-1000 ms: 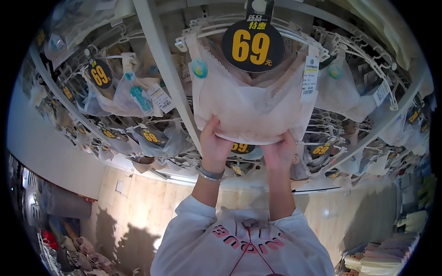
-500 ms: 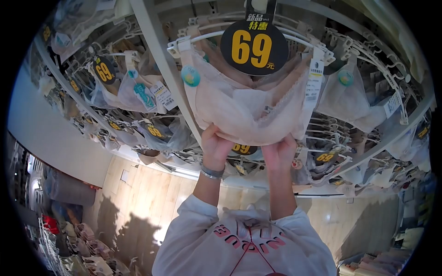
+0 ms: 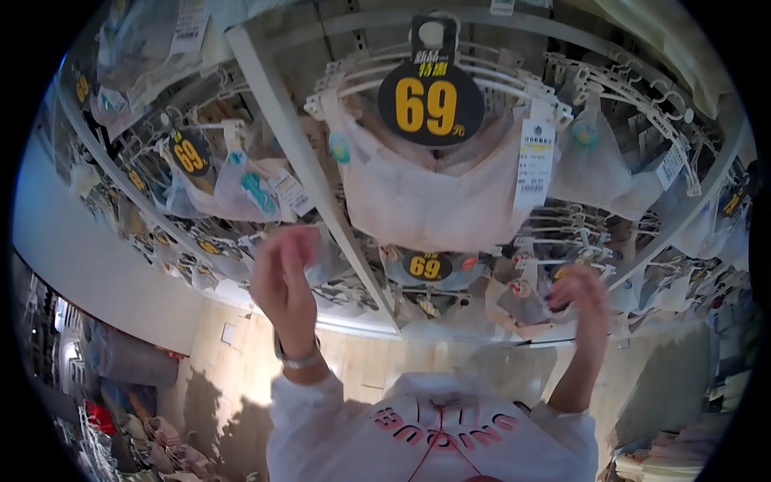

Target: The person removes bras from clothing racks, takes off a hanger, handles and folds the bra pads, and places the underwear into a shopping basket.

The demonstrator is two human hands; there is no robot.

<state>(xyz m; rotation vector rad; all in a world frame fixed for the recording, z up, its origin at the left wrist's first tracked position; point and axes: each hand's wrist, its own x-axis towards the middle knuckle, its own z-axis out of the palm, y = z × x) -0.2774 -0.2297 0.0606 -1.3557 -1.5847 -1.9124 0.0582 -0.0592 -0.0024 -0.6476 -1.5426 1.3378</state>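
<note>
A pale pink bra (image 3: 434, 205) hangs on a white hanger at the front of the rack's middle section. A round black price sign (image 3: 430, 100) marked 69 covers its upper middle, and a white tag (image 3: 533, 165) hangs at its right side. My left hand (image 3: 285, 277) is raised to the lower left of the bra, apart from it, fingers loosely bent and holding nothing. To the lower right, my right hand (image 3: 582, 297) is in the air before the lower row of bras, slightly blurred, its fingers loosely curled with nothing visible in them.
A white upright post (image 3: 301, 157) divides the rack. More hanging bras (image 3: 602, 161) fill the section to the right, and others (image 3: 225, 181) hang on the left. A lower price sign (image 3: 426, 265) sits beneath. Pale wooden floor (image 3: 373, 361) lies below; stacked garments (image 3: 152, 442) stand lower left.
Both hands have let go of the pale pink bra's lower edge and moved apart, one to the left, one to the right. The bra now hangs free.
</note>
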